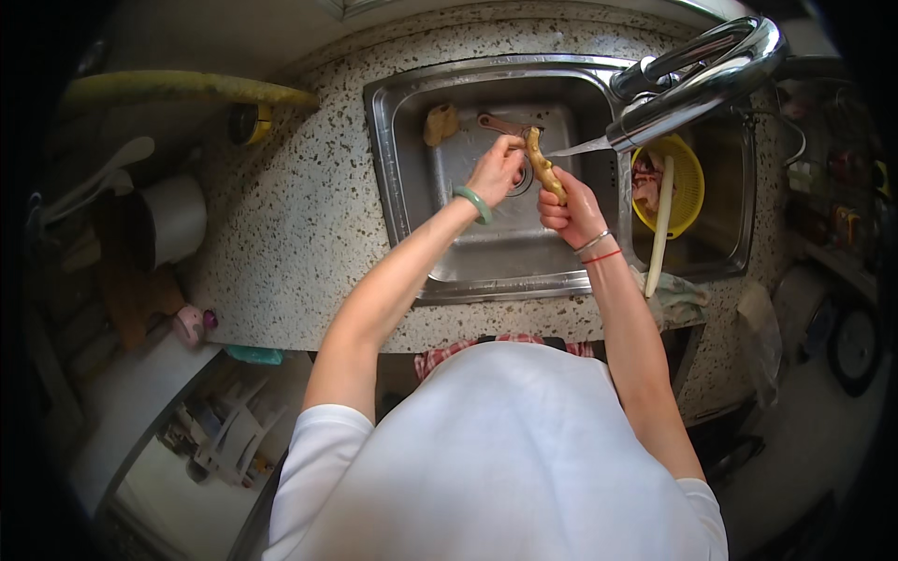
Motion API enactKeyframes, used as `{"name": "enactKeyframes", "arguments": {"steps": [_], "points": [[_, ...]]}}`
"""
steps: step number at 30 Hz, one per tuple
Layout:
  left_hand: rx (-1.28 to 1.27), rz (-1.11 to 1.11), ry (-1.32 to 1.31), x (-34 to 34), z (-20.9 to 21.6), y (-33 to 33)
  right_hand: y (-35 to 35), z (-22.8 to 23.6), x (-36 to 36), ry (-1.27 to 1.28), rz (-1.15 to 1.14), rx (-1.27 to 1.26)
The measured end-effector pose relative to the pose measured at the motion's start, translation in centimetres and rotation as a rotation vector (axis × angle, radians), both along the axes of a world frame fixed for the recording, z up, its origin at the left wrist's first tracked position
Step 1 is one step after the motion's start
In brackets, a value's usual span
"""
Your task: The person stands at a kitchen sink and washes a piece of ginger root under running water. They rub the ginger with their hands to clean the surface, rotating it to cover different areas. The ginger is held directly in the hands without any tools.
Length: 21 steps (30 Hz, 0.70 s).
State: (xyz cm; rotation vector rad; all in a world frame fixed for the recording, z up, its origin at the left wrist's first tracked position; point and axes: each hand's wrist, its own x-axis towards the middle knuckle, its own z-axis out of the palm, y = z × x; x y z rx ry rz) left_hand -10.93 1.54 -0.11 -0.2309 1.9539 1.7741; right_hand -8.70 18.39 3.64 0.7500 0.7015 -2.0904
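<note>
In the left basin of the steel sink (402, 252), my right hand (572, 210) grips the lower end of a long, knobbly ginger root (537, 161). It stands tilted, its top pointing away from me. A thin stream of water (578, 149) runs from the chrome faucet (697, 79) towards the ginger. Just left of the root is my left hand (499, 170), its fingers curled; what they hold, if anything, is hidden. Beyond the left hand lies a brownish-pink handled tool (500, 123), partly covered. Another tan, lumpy piece (441, 124) rests in the basin's far left corner.
A yellow colander (690, 178) with raw meat (645, 182) stands in the right basin, a long pale stick (660, 229) leaning across it. A cloth (678, 297) lies at the sink's front right edge. Speckled counter (281, 243) extends leftward, with a pink object (190, 325) near its edge.
</note>
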Motion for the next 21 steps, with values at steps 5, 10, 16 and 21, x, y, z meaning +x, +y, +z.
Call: {"name": "enactKeyframes", "arguments": {"steps": [5,10,16,21], "points": [[-0.003,0.161,0.139,1.4,0.7,3.7,-3.5,-1.0,1.0,0.485,-0.043,0.832],[-0.282,0.237,0.149,-1.0,-0.5,4.0,-3.5,-1.2,2.0,1.016,0.061,1.462],[0.096,0.491,-0.032,-0.3,-2.2,4.6,-3.5,0.0,1.0,1.077,0.104,1.522],[0.106,0.321,0.08,0.7,-0.7,6.3,-2.8,-0.2,1.3,1.183,0.096,1.447]]}}
